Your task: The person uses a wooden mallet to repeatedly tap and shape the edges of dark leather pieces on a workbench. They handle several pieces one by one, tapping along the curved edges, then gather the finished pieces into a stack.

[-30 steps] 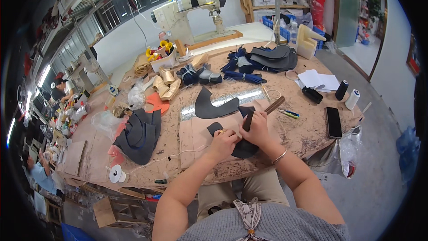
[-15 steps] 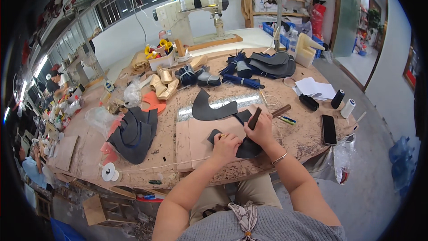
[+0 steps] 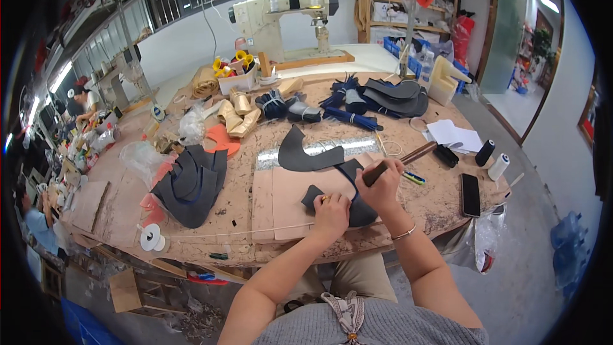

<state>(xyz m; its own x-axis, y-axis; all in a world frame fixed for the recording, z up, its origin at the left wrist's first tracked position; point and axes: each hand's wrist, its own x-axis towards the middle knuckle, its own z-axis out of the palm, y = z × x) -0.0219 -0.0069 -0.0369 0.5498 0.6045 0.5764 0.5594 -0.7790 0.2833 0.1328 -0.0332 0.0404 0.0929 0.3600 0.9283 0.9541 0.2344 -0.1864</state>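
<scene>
My left hand (image 3: 332, 213) rests on a dark grey curved shoe-upper piece (image 3: 311, 198). Its fingers are bent and pressed together on the piece's edge, with a ring on one finger. My right hand (image 3: 381, 186) is closed around a brown stick-like tool (image 3: 418, 154), tilted above the same piece; its kind I cannot make out. The work lies on a pale tan board (image 3: 287, 188). Behind it, a second dark grey curved piece (image 3: 297, 153) lies partly over a shiny metal plate (image 3: 364, 145).
More dark grey pieces (image 3: 191, 195) are piled at left near a white thread spool (image 3: 152, 237). Bundled dark blue pieces (image 3: 351, 117) and gold pieces (image 3: 239, 117) lie farther back. A phone (image 3: 470, 195) and thread cones (image 3: 499, 166) stand at right. A sewing machine (image 3: 268, 22) is behind.
My right hand and the brown tool have risen slightly and turned, so the tool now points up to the right. My left hand stays on the dark piece. The view has shifted a little.
</scene>
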